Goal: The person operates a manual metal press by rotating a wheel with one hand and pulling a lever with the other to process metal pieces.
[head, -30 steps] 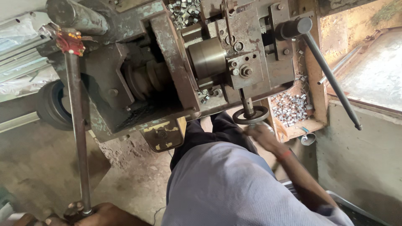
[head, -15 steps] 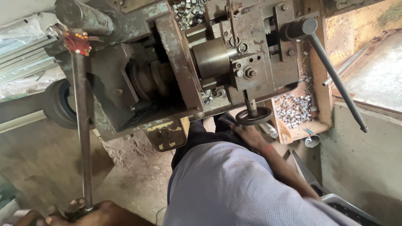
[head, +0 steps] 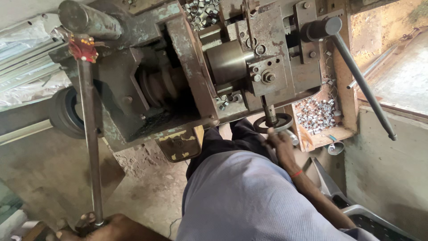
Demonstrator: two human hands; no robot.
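Observation:
My right hand [head: 278, 142], a red thread around its wrist, grips the rim of a small round handwheel [head: 273, 122] under the front of a rusty grey machine [head: 187, 76]. My left hand [head: 113, 226] sits at the bottom left edge, closed around the lower end of a long steel lever rod [head: 89, 134]. That rod runs up to a red-wrapped joint [head: 81, 47] on the machine. A dull metal cylinder [head: 225, 62] sticks out of the machine's middle. My grey-clothed body [head: 249, 201] fills the lower centre.
A wooden tray [head: 339, 134] at the right holds several small shiny metal rings [head: 314, 115]; more rings lie in a bin at the top [head: 200, 8]. A long dark handle bar [head: 361, 85] slants down to the right. A black tyre [head: 67, 114] is at the left, a grey crate [head: 374, 218] at the lower right.
The view has shifted a little, and more of my left hand shows on the rod's lower end. My right hand stays at the handwheel.

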